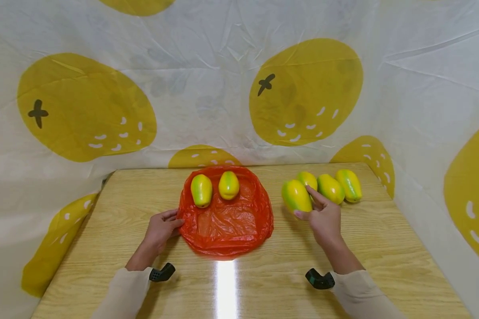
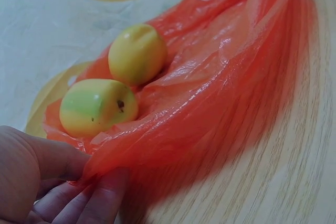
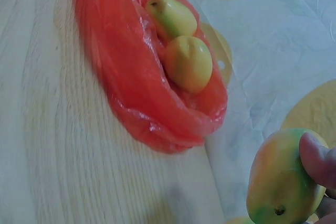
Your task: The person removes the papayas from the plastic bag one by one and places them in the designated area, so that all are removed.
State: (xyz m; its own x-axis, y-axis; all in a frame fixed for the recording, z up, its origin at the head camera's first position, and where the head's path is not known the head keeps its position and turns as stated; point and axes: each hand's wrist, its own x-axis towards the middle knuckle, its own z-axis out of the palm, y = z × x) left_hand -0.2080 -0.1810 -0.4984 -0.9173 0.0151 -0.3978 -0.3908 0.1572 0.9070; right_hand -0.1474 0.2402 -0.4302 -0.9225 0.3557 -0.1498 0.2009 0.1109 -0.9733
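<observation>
A red plastic bag (image 1: 227, 221) lies spread open on the wooden table, its rim standing up all round. Two yellow-green papayas rest inside it, one papaya (image 1: 201, 191) at the left and another papaya (image 1: 229, 185) beside it. My left hand (image 1: 162, 229) pinches the bag's left rim between thumb and fingers, plain in the left wrist view, where the thumb (image 2: 60, 161) lies over the red film. To the right of the bag, my right hand (image 1: 324, 217) grips a papaya (image 1: 295, 195); in the right wrist view its thumb presses on this held papaya (image 3: 283, 177).
Behind and right of the right hand lie three more papayas: one papaya (image 1: 306, 178) partly hidden, a middle papaya (image 1: 330, 189) and an outer papaya (image 1: 349, 185). A white cloth (image 1: 207, 97) with yellow fruit prints hangs behind the table (image 1: 271, 283) and along its sides.
</observation>
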